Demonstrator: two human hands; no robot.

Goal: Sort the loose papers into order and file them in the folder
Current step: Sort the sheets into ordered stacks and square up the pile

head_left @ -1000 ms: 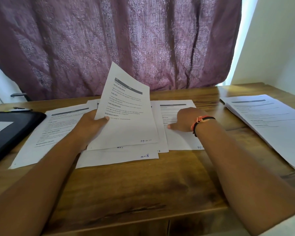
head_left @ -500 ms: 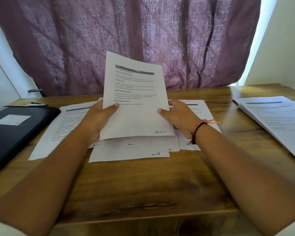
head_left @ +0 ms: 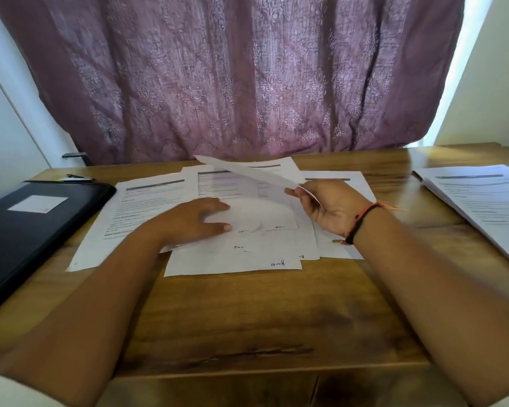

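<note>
SORTING IN PROGRESS: At the wooden table (head_left: 247,318), our right hand (head_left: 326,210) pinches one sheet (head_left: 247,171) by its near edge between thumb and fingers. The sheet is raised and turned almost edge-on above the loose papers (head_left: 241,259), which lie fanned and overlapping just right of the black folder (head_left: 33,224). Our left hand (head_left: 200,218), fingers straight, lies flat on that spread on the side nearer the folder and grasps nothing. The folder is closed, white label up. A neater stack (head_left: 479,195) sits well away from it, at the table's opposite edge. Handwritten page numbers mark the bottoms of several sheets, most of them too small to read. We judge the ordering unfinished and the filing not begun. Next, the raised sheet must be placed by its number, with the flat hand pinning the others against sliding.
</note>
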